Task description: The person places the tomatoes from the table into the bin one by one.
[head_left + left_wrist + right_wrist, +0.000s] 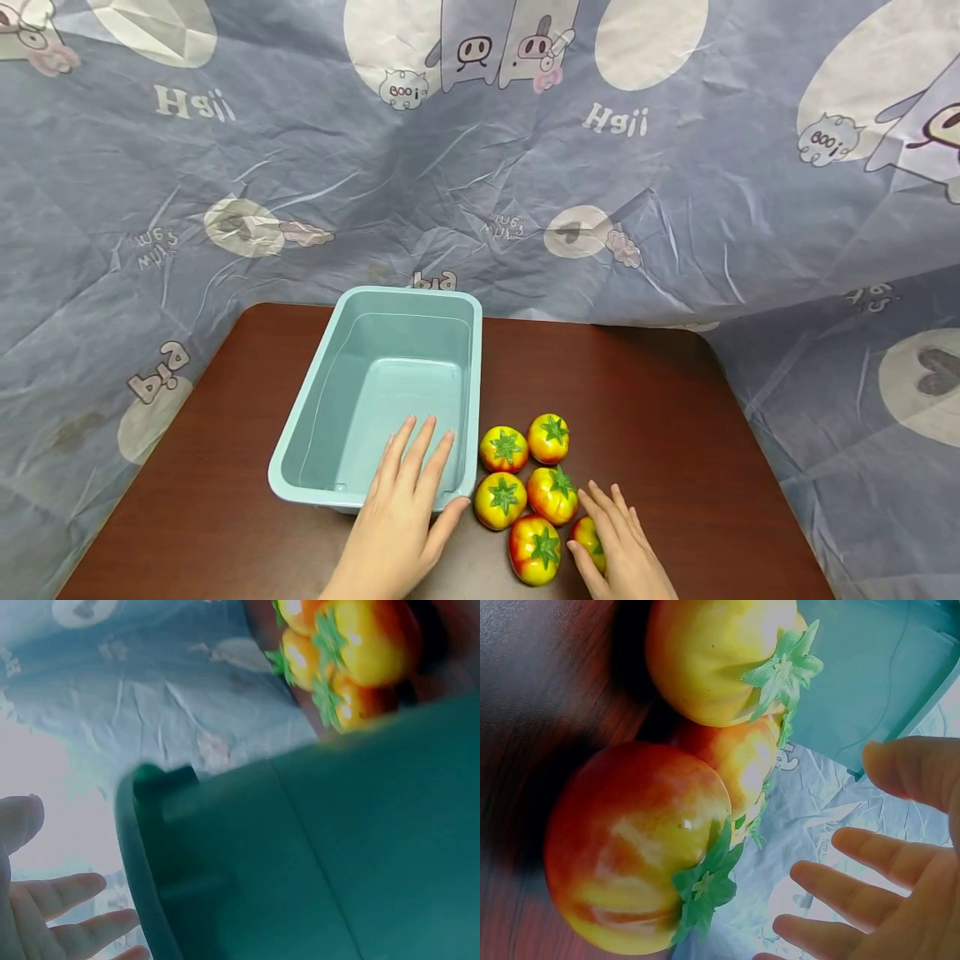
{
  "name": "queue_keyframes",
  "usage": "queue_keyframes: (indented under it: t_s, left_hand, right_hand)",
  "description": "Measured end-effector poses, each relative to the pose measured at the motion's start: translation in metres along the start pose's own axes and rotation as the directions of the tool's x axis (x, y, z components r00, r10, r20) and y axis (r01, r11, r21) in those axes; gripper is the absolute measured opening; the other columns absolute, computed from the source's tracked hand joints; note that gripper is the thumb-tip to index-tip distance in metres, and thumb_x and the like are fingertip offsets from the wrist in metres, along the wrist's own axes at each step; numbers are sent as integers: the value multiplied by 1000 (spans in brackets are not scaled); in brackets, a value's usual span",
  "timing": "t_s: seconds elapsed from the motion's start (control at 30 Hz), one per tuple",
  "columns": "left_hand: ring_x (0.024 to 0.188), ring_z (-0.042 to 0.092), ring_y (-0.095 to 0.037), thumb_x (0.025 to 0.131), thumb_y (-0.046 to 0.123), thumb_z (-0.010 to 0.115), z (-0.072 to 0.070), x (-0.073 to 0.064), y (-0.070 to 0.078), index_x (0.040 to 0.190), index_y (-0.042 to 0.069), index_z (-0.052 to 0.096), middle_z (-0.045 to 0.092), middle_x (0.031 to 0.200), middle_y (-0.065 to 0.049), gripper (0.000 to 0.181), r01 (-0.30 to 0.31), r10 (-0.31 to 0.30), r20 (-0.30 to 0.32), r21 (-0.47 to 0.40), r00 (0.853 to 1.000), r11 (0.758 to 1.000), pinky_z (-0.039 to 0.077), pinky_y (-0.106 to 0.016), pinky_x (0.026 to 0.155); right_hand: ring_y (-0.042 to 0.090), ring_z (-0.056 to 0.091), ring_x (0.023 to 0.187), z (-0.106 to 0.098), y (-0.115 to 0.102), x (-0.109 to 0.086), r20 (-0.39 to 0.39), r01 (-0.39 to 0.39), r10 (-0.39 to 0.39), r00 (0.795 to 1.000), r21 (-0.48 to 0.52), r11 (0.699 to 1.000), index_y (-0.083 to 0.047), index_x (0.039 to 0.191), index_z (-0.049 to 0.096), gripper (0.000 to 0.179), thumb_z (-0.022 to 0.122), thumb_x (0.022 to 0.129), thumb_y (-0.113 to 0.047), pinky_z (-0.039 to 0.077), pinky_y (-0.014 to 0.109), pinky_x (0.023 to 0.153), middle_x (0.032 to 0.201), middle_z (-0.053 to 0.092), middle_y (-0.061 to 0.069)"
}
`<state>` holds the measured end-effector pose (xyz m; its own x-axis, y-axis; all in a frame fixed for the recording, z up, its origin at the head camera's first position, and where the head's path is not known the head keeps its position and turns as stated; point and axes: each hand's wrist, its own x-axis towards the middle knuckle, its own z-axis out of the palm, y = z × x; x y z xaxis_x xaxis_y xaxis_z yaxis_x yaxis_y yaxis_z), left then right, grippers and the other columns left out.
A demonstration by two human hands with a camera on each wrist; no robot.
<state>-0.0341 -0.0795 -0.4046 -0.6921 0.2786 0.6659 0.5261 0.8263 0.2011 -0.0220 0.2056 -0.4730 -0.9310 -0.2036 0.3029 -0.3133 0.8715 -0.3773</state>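
Blue-green tub (405, 383) alongside, we are facing six unlifted tomatoes (503, 500), all outside, left hand (401, 517) and right hand (624, 546) gripping nothing.

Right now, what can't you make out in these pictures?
Head view: part of the rightmost fruit, hidden by the right hand.
Head view: part of the near rim of the tub, hidden by the left hand.
Left wrist view: the rest of the tub, cut off by the right and bottom edges.
Right wrist view: part of the upper fruit, cut off by the top edge.
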Motion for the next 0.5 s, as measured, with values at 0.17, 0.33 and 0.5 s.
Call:
queue_keyframes:
  t_s: [0.17,0.33,0.5]
  left_hand:
    - [138,38,-41,105,50,26,-6,-2,-11,139,3,51,48,146,-19,63,70,-71,12,24,997,997,1,-27,123]
    - [140,36,-40,105,51,28,-12,-5,-22,139,3,51,48,146,-19,63,118,-118,-5,46,993,992,12,-37,122]
    - [140,35,-41,105,51,29,-20,-9,-36,139,2,51,49,145,-20,64,171,-170,-29,61,985,983,21,-49,118]
  right_hand:
    - [50,49,127,-1,1,1,-1,15,-15,1000,-3,1000,-4,130,59,63,86,74,-19,43,68,90,136,58,13]
    - [49,47,130,-5,0,1,65,-24,24,998,-2,1000,-4,133,57,66,84,77,-26,42,68,94,140,56,14]
    - [46,52,128,-9,2,2,194,-109,116,974,-48,993,-6,135,56,70,81,78,-39,41,65,98,139,57,15]
